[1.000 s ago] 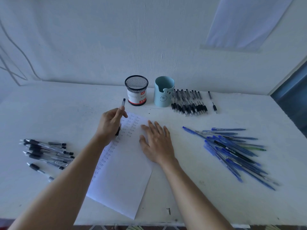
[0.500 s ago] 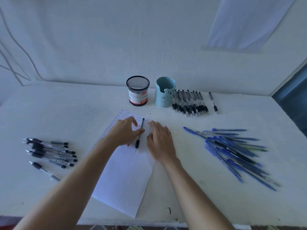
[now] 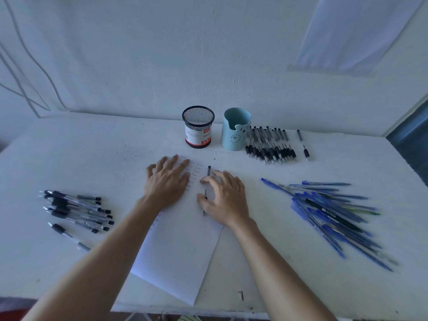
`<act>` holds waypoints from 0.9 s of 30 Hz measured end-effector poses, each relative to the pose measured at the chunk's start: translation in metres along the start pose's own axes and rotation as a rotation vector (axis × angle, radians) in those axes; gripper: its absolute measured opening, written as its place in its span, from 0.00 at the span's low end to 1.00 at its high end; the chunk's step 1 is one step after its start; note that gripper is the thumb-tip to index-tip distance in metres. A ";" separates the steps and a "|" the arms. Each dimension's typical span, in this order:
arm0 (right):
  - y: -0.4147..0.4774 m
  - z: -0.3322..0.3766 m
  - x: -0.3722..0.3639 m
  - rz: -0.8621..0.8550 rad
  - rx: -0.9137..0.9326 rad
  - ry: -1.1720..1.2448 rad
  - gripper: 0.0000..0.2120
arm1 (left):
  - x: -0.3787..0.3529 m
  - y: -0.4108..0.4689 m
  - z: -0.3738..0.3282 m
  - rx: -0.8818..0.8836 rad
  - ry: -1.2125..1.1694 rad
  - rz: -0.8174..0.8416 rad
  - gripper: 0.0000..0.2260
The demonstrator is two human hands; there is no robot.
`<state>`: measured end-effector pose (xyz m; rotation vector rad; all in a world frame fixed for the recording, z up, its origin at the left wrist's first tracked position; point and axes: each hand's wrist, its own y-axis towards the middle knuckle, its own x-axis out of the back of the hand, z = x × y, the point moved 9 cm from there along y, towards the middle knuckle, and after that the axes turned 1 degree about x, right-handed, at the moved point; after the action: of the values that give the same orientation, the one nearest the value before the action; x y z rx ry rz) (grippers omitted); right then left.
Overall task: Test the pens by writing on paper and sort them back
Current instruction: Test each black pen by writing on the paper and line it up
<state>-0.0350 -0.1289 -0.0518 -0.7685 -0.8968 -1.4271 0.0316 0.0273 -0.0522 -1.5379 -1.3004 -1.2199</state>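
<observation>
A white sheet of paper (image 3: pixel 180 251) with rows of written test marks lies in the middle of the table. My left hand (image 3: pixel 167 180) rests flat on its upper part with the fingers spread. A slim black pen (image 3: pixel 209 169) lies on the paper just right of that hand. My right hand (image 3: pixel 225 199) arches over the pen's lower half, and its thumb and forefinger curl onto the barrel. The pen's top end sticks out past the fingers.
A black mesh cup (image 3: pixel 198 128) and a light blue cup (image 3: pixel 236 130) stand at the back. Several black pens (image 3: pixel 268 144) lie in a row beside the blue cup. A heap of blue pens (image 3: pixel 331 212) lies at the right, grey-black pens (image 3: pixel 76 209) at the left.
My left hand set the pen down on the paper, let go and spread flat. My right hand slid left over the pen and curled onto it.
</observation>
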 end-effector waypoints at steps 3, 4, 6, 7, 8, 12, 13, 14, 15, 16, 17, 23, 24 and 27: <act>0.000 -0.001 0.014 -0.107 -0.047 0.057 0.18 | 0.001 0.000 -0.001 0.014 -0.003 -0.021 0.21; 0.000 -0.003 0.019 -0.137 -0.075 0.070 0.16 | 0.002 -0.001 -0.001 0.016 -0.002 -0.028 0.21; -0.001 -0.009 0.026 -0.165 -0.135 0.118 0.14 | 0.002 -0.001 -0.001 0.019 0.006 -0.034 0.21; -0.002 -0.014 0.030 -0.173 -0.171 0.166 0.14 | 0.002 -0.001 -0.001 0.017 0.010 -0.034 0.21; -0.003 -0.020 0.033 -0.175 -0.207 0.215 0.14 | 0.002 0.000 -0.001 0.015 0.012 -0.035 0.21; -0.002 -0.028 0.039 -0.081 -0.235 0.181 0.13 | 0.003 0.000 -0.002 0.014 0.011 -0.042 0.20; 0.000 -0.025 0.038 -0.052 -0.209 0.146 0.13 | 0.003 0.000 -0.002 0.016 0.010 -0.044 0.20; 0.001 -0.021 0.037 -0.037 -0.171 0.104 0.13 | 0.003 0.000 -0.002 0.019 0.010 -0.046 0.20; 0.002 -0.016 0.036 -0.029 -0.131 0.060 0.14 | 0.003 0.000 -0.002 0.023 0.012 -0.048 0.20; 0.003 -0.011 0.033 -0.023 -0.102 0.030 0.15 | 0.003 0.000 -0.002 0.027 0.013 -0.051 0.20; 0.004 -0.008 0.029 -0.015 -0.092 0.018 0.16 | 0.003 0.001 -0.002 0.029 0.014 -0.054 0.20; 0.005 -0.015 0.027 -0.088 -0.214 0.126 0.07 | 0.003 0.001 -0.002 0.030 0.009 -0.055 0.20; 0.004 -0.018 0.032 -0.123 -0.229 0.173 0.06 | 0.002 0.002 -0.002 0.032 0.004 -0.053 0.20; 0.002 -0.036 0.059 -0.298 -0.262 0.309 0.04 | 0.001 0.004 -0.003 0.039 -0.003 -0.046 0.20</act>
<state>-0.0339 -0.1888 -0.0175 -0.5973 -0.6072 -1.8949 0.0349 0.0243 -0.0505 -1.4901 -1.3598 -1.2144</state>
